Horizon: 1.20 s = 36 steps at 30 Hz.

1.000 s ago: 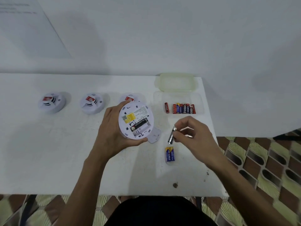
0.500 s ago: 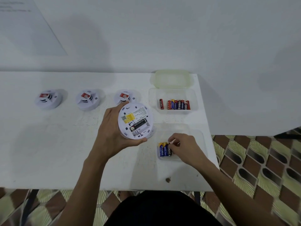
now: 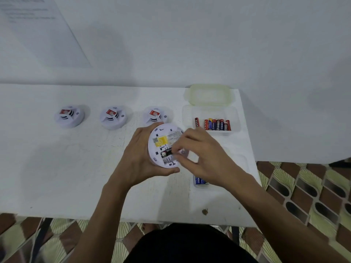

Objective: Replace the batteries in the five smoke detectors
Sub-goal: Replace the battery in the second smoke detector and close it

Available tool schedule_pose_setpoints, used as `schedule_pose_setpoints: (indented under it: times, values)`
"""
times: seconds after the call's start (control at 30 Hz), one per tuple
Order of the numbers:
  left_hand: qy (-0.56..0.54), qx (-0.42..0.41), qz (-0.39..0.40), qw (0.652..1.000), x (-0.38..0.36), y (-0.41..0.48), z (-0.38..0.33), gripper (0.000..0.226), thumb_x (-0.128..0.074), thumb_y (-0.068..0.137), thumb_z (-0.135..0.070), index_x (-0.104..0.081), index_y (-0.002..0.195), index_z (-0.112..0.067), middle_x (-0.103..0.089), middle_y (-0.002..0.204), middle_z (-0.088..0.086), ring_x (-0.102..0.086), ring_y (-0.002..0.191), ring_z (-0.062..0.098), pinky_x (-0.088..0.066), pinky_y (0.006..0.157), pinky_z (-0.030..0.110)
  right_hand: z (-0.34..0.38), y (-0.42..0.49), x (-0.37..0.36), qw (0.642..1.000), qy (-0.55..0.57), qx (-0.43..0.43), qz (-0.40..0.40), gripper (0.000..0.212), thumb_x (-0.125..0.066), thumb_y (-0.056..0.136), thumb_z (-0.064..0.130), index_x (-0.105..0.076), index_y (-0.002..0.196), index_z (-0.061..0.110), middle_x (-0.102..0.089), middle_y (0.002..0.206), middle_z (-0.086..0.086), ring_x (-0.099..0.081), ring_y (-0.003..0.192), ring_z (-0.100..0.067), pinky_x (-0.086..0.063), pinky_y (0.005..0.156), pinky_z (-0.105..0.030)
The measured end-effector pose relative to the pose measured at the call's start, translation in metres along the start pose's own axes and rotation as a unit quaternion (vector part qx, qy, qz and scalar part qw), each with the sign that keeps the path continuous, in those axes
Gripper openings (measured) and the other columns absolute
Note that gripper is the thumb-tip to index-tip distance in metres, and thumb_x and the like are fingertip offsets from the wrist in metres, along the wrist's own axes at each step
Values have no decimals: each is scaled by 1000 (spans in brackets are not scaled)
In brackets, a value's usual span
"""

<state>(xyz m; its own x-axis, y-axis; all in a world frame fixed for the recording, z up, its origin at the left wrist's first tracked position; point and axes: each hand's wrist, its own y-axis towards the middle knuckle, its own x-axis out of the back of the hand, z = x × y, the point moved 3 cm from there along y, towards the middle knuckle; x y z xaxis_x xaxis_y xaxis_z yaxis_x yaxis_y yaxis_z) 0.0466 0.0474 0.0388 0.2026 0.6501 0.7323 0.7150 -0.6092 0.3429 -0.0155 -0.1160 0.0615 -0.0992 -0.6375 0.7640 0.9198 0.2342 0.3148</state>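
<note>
My left hand (image 3: 138,154) grips a white round smoke detector (image 3: 161,143) above the table, its back turned up with a yellow label and the battery bay uncovered. A dark battery (image 3: 166,153) lies in the bay. My right hand (image 3: 199,154) reaches over the detector and its fingertips pinch that battery's right end. Three more white detectors (image 3: 69,116) (image 3: 113,118) (image 3: 156,115) stand in a row at the back. Several batteries (image 3: 212,124) lie in a clear tray (image 3: 235,118). Blue batteries (image 3: 199,180) lie in a second clear tray under my right wrist.
The white table (image 3: 57,168) ends at its right edge near the trays, with patterned floor (image 3: 303,186) beyond. A clear lid (image 3: 209,94) lies behind the far tray. A small brown speck (image 3: 205,211) marks the table's front edge.
My right hand set a battery into the near tray, then moved up and left to the detector's battery bay. My left hand keeps holding the detector.
</note>
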Motion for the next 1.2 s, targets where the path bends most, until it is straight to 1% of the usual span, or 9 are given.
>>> schedule_pose_setpoints:
  times: [0.17,0.27,0.4,0.57,0.7,0.8,0.9,1.07,1.2]
  values:
    - [-34,-11,-6,999,12,0,-7,87,-71,57,-63,-35,132,-36,-34,132,-41,-29,121,-22,-23,101,4,9,18,-8,993,-58,100,26,13,-65,85,14,-70,94,22,-52,90,-1,-41,80,-17,-43,72,-39]
    - [-41,-26,2,999,19,5,-16,67,-55,68,-77,-33,123,-45,-23,129,-54,-25,118,-29,-17,98,-3,14,24,-6,985,-85,136,62,17,-62,86,14,-68,98,24,-50,91,-3,-39,79,-17,-44,68,-42]
    - [-52,-16,15,998,15,2,-9,73,-39,70,-87,-27,132,-49,-16,137,-49,-38,119,3,-22,110,16,18,32,-3,970,-141,172,98,16,-58,85,18,-65,98,27,-48,90,-3,-31,77,-14,-38,64,-36]
    - [-93,22,45,994,14,0,-13,65,-44,69,-85,-27,124,-53,-23,129,-55,-26,119,-28,-18,99,-3,21,37,-6,960,-155,191,134,18,-59,78,20,-59,94,28,-43,90,-1,-28,73,-14,-28,62,-32]
    - [-133,47,32,989,3,-6,1,62,-41,67,-88,-29,124,-69,-33,130,-44,-41,116,-15,-19,98,-3,20,38,-8,965,-116,177,158,12,-56,81,19,-58,92,23,-45,91,-2,-37,71,-17,-38,58,-35]
    - [-126,84,45,987,-2,-8,14,60,-40,47,-99,-16,102,-90,-25,126,-55,-33,113,-26,-24,102,5,16,35,-3,977,-56,147,146,9,-61,84,14,-58,93,15,-50,91,0,-44,77,-16,-39,67,-24]
    - [-90,74,49,992,-1,-6,10,72,-43,59,-92,-11,123,-78,-17,124,-61,-23,115,-32,-23,102,17,9,30,9,990,43,80,108,9,-65,87,8,-58,90,12,-54,86,5,-48,80,-13,-39,71,-19]
    - [-68,48,21,996,1,-7,11,89,-61,59,-82,-22,135,-57,-34,132,-39,-40,121,-6,-31,101,13,-8,9,34,972,229,-52,26,15,-69,87,3,-58,92,12,-61,85,9,-64,82,-18,-55,75,-30]
    - [-57,42,12,997,-3,-5,12,94,-65,57,-79,-27,137,-46,-36,134,-30,-39,121,-5,-28,101,9,-37,-25,46,949,254,-186,0,22,-69,87,3,-59,92,21,-62,88,-1,-66,81,-18,-56,73,-32]
